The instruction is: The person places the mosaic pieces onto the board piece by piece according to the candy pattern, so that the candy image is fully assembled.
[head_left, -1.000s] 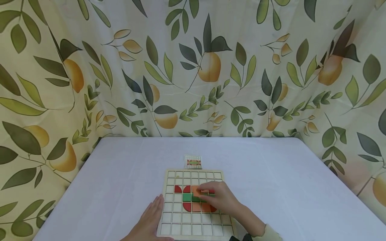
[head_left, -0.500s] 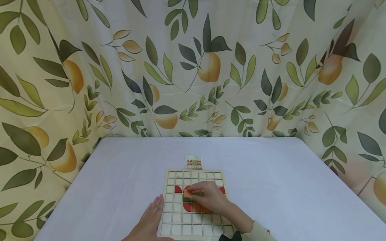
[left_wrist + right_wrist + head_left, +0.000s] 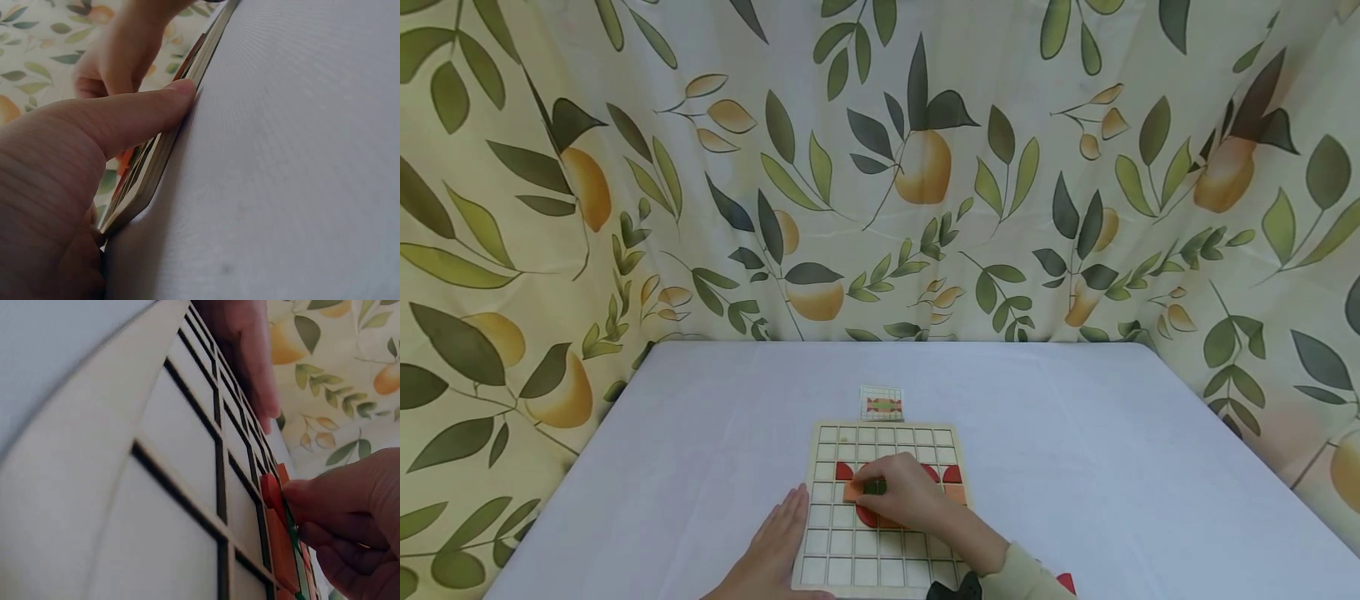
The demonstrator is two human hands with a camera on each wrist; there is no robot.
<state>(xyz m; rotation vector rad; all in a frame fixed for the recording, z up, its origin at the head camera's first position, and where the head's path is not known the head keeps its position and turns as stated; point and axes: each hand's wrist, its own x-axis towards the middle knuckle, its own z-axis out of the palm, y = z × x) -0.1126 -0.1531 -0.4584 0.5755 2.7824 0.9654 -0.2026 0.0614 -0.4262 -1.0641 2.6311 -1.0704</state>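
A wooden grid board [image 3: 842,571] lies on the table, with red, green and orange tiles set in its middle cells. My right hand [image 3: 910,493] reaches over it and pinches an orange square tile [image 3: 851,492] between thumb and fingers, just left of the green tiles [image 3: 875,485]. In the right wrist view the orange tile [image 3: 282,471] stands up slightly beside a red tile [image 3: 272,492]. Straight fingers of my left hand [image 3: 769,540] lie along the board's left edge; its thumb [image 3: 150,112] rests on the near edge. My right hand covers several middle tiles.
A small pattern card [image 3: 882,405] lies just beyond the board's far edge. A red piece [image 3: 1066,582] shows beside the right sleeve [image 3: 1022,575]. White cloth [image 3: 1075,450] covers the table, and a leaf-and-fruit curtain [image 3: 880,250] hangs behind it.
My right hand has moved left across the board with the orange tile, from over the green row to its left end. An orange tile at the row's right is uncovered. My left hand stays put.
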